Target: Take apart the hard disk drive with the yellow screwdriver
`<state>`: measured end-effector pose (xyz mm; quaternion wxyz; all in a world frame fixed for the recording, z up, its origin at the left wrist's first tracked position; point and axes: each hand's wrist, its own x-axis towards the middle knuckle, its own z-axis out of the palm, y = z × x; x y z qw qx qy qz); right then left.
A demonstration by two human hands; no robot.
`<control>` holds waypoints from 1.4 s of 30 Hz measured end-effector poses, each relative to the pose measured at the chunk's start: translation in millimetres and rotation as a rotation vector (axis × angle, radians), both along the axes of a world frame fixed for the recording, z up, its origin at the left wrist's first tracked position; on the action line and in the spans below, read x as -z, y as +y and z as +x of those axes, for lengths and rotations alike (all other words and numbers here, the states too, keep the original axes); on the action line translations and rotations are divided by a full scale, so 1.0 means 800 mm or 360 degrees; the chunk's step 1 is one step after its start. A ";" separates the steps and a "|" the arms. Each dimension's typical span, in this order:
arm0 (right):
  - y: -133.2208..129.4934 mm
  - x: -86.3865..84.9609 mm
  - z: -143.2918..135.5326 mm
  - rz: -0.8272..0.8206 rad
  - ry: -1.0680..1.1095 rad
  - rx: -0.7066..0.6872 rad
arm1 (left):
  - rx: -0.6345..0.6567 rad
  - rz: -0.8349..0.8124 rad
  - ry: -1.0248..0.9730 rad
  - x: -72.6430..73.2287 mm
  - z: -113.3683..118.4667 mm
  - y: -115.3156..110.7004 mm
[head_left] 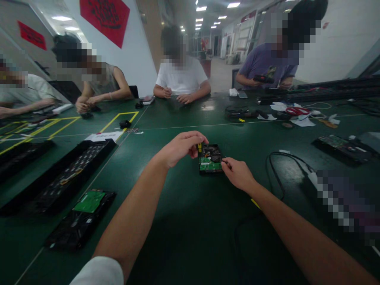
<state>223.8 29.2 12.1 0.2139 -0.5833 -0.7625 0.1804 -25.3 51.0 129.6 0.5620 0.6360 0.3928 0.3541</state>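
A hard drive (210, 160) with a green circuit board lies on the table in front of me, board side up. My left hand (184, 148) is closed around a small screwdriver (200, 149), yellow and black, standing roughly upright over the drive's left side. Its tip is too small to make out. At the drive's right edge, my right hand (236, 171) pinches the casing between thumb and fingers.
Another hard drive (90, 201) lies at lower left, below a long black tray (102, 152). Black cable (276, 174) loops on the right, near another drive (335, 144). Several people sit across the green table (178, 221), including one in a white shirt (182, 75).
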 end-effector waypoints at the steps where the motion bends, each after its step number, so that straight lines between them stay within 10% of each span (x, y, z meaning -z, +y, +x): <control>1: 0.000 0.001 0.000 0.0001 -0.0001 0.0000 | -0.0016 0.0004 0.0010 0.000 0.001 0.000; 42: 0.000 -0.001 0.001 -0.0036 0.0030 -0.0010 | -0.0059 0.0018 0.0136 -0.004 -0.004 -0.002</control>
